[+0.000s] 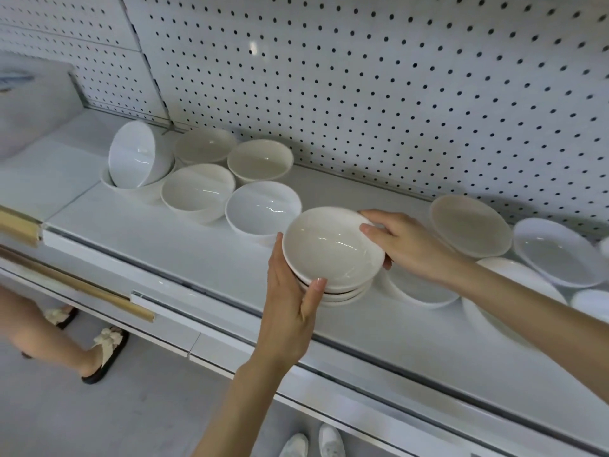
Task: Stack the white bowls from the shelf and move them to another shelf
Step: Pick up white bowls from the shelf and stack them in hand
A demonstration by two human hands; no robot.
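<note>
1. Left hand (290,308) grips the stack of white bowls (333,255) from the near-left side: thumb up on the front rim, fingers wrapped under and behind.
2. Right hand (402,245) clamps the same stack from the far-right side, thumb over the top bowl's rim, fingers down the outside.
3. The stack is between both hands, slightly tilted, over the white shelf (197,258); looks like three or four bowls nested. Cannot tell if its base touches the shelf or is just lifted.
4. Left of the left hand, further back: a cluster of loose bowls (263,209) sitting upright on the shelf, nearest one just beside the stack.
5. Far left of that cluster: one tipped bowl (138,156) leaning on its side inside another.
6. Right of the right hand: shallow dishes (471,225) leaning or overlapping, some partly hidden under the right forearm.
7. Behind everything: white pegboard wall (395,77).
8. Below the left hand, on the floor: another person's sandalled foot (105,351); white shoes (313,443) at bottom edge.
</note>
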